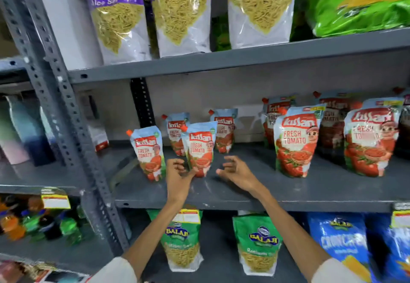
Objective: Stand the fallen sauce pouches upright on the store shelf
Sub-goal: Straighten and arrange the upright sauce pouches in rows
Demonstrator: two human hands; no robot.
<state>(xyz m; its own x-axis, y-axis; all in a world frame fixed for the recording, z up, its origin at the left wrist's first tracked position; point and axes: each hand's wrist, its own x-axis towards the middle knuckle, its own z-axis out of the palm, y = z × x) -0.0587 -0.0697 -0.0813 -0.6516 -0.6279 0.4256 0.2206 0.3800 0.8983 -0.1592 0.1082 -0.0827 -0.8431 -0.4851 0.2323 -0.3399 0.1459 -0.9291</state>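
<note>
Several red-and-blue tomato sauce pouches stand upright on the grey middle shelf (221, 196). A small pouch (200, 147) stands at the front centre, another small pouch (148, 152) to its left, two more small pouches (176, 133) behind. Larger pouches (296, 140) stand in rows to the right. My left hand (178, 177) hovers just left of the centre pouch's base, fingers curled and apart, thumb close to the pouch. My right hand (236, 171) is a little right of it, fingers spread, holding nothing.
Purple-and-white snack bags (182, 14) and a green bag (359, 1) fill the shelf above. Green and blue snack bags (257, 245) sit on the shelf below. A grey perforated upright (60, 96) bounds the left side, with bottles beyond it.
</note>
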